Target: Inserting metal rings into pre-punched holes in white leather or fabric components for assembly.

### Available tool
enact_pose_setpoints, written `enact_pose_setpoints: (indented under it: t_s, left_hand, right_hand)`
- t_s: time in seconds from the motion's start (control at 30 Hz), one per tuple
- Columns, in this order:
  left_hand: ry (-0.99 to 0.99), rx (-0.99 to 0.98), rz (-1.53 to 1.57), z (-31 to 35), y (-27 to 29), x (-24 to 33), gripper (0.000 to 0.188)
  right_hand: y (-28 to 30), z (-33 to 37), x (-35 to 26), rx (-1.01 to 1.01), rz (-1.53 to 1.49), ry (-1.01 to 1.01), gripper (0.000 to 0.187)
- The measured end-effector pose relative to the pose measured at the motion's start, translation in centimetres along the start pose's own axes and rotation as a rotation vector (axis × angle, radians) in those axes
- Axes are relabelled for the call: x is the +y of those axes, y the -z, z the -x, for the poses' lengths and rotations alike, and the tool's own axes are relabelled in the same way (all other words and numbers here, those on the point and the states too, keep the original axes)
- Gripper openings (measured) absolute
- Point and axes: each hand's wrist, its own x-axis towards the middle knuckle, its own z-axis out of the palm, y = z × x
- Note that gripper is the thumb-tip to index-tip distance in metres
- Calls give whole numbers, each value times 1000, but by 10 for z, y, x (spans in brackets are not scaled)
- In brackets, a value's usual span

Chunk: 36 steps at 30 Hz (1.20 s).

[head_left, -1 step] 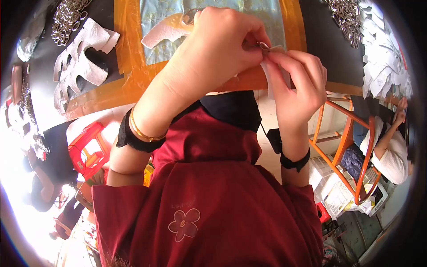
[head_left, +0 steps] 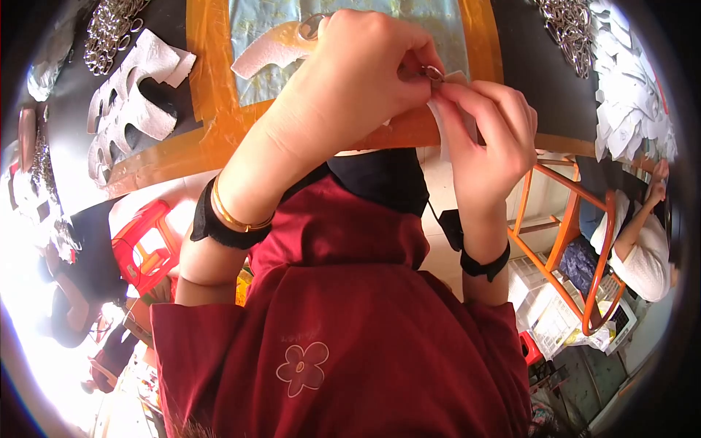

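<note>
My left hand [head_left: 376, 62] reaches across the table's front edge, its fingers closed in a pinch at a small silver metal ring [head_left: 434, 73]. My right hand [head_left: 496, 128] meets it there, thumb and forefinger pressed together on a white fabric strip [head_left: 442, 131] that hangs below the ring. How the ring and strip join is hidden by the fingertips. Behind my left wrist is a white felt-like piece [head_left: 266, 52], with another metal ring [head_left: 311, 28] at its end beside my left knuckles.
A pale blue mat [head_left: 255, 86] is framed by orange tape [head_left: 212, 131] on the dark table. Cut white pieces [head_left: 139, 106] and a heap of metal rings [head_left: 109, 36] lie left; more rings [head_left: 568, 33] and white pieces [head_left: 631, 109] lie right. An orange chair [head_left: 584, 212] stands near another person [head_left: 642, 248].
The small ring at my fingertips has tilted slightly and shows more of its opening. Both hands stay almost in place.
</note>
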Motion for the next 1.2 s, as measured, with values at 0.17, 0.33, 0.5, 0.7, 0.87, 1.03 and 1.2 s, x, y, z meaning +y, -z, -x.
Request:
enact_pose_setpoints:
  t_s: [0.17, 0.33, 0.5, 0.7, 0.87, 1.03, 1.2]
  left_hand:
    - [168, -106, 50, -2, 5, 9, 16]
    - [78, -26, 42, 0, 2, 8, 15]
    - [133, -92, 113, -2, 4, 10, 13]
    - [134, -104, 113, -2, 6, 9, 13]
    - [45, -99, 43, -3, 7, 4, 13]
    - [74, -94, 29, -4, 5, 4, 16]
    - [74, -85, 22, -4, 3, 5, 17]
  right_hand:
    - [0, 2, 0, -64, -23, -56, 20]
    - [3, 1, -1, -96, -48, -179, 19]
    - [2, 2, 2, -106, -32, -188, 19]
    - [3, -2, -1, -57, 18, -47, 19]
    - [3, -4, 1, -85, 16, -30, 19]
    - [0, -4, -1, -106, -18, -101, 18]
    - [-5, -1, -4, -18, -92, -141, 20]
